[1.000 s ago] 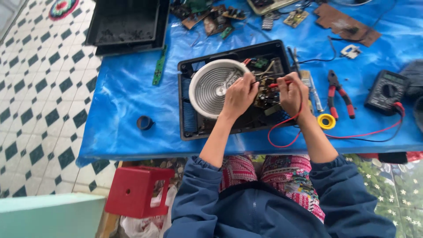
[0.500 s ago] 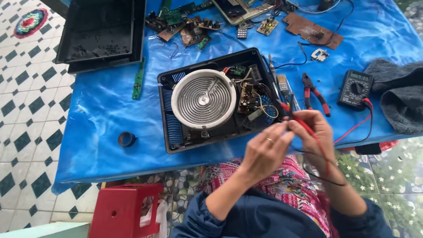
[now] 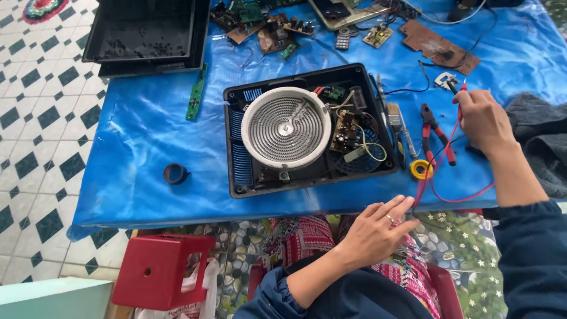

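Note:
An opened black cooker housing (image 3: 236,147) lies on the blue table sheet (image 3: 147,136), with a round white-rimmed heating coil (image 3: 286,127) and a small circuit board (image 3: 348,133) inside. My right hand (image 3: 481,118) is to the right of the housing, closed on a red and a black meter probe (image 3: 462,88) that point away from me. Red leads (image 3: 440,156) run from it down over the table's front edge. My left hand (image 3: 378,227) hovers over my lap by that edge with its fingers spread, its fingertips beside the red lead.
Red-handled pliers (image 3: 434,133), a yellow tape roll (image 3: 421,169) and a brush (image 3: 401,127) lie right of the housing. A black tape roll (image 3: 175,173), green board strip (image 3: 195,94) and black cover (image 3: 144,32) lie left. Loose boards (image 3: 266,23), dark cloth (image 3: 543,142), red stool (image 3: 159,269).
Both hands have come out of the cooker. My right hand has moved right with the probes. My left hand has dropped back to the table's front edge.

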